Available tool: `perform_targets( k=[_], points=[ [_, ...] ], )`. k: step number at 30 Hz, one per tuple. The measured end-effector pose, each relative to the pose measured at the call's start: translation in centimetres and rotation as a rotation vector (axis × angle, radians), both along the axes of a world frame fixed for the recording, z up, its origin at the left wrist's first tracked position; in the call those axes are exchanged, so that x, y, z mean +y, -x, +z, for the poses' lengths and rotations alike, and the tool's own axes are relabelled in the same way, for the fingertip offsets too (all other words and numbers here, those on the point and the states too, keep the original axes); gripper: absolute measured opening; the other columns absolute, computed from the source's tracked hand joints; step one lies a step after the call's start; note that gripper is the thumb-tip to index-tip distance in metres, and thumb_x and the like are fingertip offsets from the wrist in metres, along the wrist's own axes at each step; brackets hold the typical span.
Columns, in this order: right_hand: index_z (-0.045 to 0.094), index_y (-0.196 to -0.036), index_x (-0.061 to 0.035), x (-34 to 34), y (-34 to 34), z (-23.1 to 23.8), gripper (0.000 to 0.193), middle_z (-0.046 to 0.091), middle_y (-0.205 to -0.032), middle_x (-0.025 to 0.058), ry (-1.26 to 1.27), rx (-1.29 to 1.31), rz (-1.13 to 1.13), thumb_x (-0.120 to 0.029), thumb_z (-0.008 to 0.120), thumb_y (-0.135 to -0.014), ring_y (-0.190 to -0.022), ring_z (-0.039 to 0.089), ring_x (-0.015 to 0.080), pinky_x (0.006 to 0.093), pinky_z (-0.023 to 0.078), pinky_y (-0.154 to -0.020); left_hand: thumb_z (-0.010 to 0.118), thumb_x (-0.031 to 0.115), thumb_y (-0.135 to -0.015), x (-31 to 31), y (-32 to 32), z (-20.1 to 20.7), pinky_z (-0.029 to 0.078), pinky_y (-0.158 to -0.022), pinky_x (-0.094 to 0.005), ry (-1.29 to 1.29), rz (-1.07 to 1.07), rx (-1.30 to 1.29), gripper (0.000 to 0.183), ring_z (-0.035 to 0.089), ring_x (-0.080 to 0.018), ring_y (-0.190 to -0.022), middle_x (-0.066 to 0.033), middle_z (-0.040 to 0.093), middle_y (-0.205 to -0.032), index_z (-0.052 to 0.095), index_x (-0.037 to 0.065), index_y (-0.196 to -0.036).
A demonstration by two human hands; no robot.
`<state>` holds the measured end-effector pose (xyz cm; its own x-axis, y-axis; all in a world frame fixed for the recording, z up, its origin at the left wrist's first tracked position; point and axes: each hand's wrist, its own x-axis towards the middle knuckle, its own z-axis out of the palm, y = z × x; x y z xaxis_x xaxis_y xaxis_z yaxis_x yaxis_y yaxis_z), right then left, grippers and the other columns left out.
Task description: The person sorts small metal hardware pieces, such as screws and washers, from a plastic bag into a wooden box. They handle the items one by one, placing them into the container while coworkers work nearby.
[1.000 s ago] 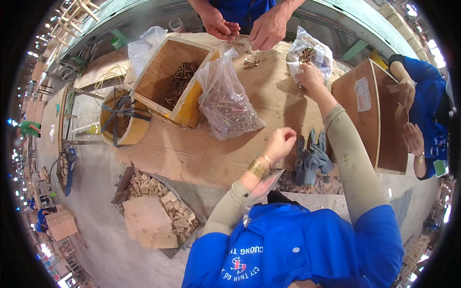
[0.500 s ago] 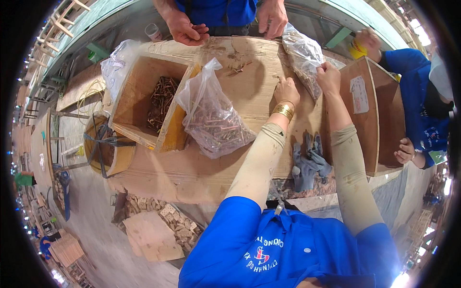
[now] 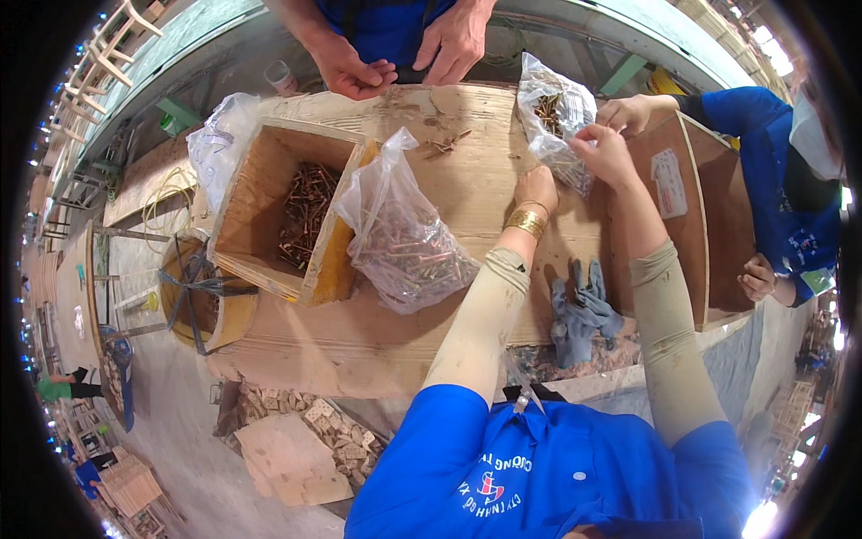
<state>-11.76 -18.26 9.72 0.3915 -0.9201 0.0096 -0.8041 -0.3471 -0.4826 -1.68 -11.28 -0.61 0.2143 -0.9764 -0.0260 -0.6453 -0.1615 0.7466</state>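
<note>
A clear plastic bag of screws (image 3: 549, 115) lies tilted at the far right of the cardboard-covered table, its mouth open and brassy screws showing inside. My right hand (image 3: 607, 154) pinches the bag's right edge. Beside its lower left end is my left hand (image 3: 537, 187), fingers curled; what they hold, if anything, is hidden. A gold bracelet (image 3: 526, 223) circles that wrist. A second, fuller plastic bag of screws (image 3: 409, 242) rests left of my left forearm. Grey gloves (image 3: 584, 314) lie between my forearms. A few loose screws (image 3: 447, 144) are scattered on the cardboard (image 3: 467, 193).
A wooden box (image 3: 247, 193) of screws stands left, and another wooden box (image 3: 660, 229) stands right. One co-worker's hands (image 3: 453, 45) are at the far edge. A right-hand co-worker's hand (image 3: 628, 112) is beside the open bag. Wood offcuts (image 3: 337, 431) lie below the table.
The bag beside my hands has tipped, so its open mouth and screws now show. The right-hand co-worker's hand has come in beside it. The far co-worker's hands have drawn closer together.
</note>
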Motion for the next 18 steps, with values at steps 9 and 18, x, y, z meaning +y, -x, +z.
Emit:
perform_targets(
  k=[9, 18],
  points=[
    [0.064, -0.081, -0.0072, -7.1, -4.7, -2.6, 0.016, 0.063, -0.077, 0.0138, 0.147, 0.251, 0.202, -0.017, 0.059, -0.07, -0.073, 0.061, 0.0287, 0.0375, 0.047, -0.067, 0.05, -0.004, -0.077, 3.8, -1.6, 1.2, 0.054, -0.06, -0.0283, -0.083, 0.16, 1.602, 0.012, 0.059, -0.0156, -0.062, -0.0075, 0.057, -0.077, 0.053, -0.003, -0.088],
    [0.061, -0.083, -0.0029, -9.1, -6.1, -5.2, 0.029, 0.062, -0.079, 0.0163, 0.052, 0.356, 0.202, -0.022, 0.067, -0.062, -0.077, 0.06, 0.0302, 0.0373, 0.046, -0.067, 0.051, 0.0, -0.08, 6.4, -1.7, 2.3, 0.054, -0.066, -0.0269, -0.195, 0.107, 1.668, 0.013, 0.061, -0.017, -0.071, -0.0091, 0.058, -0.08, 0.052, -0.003, -0.093]
  ],
)
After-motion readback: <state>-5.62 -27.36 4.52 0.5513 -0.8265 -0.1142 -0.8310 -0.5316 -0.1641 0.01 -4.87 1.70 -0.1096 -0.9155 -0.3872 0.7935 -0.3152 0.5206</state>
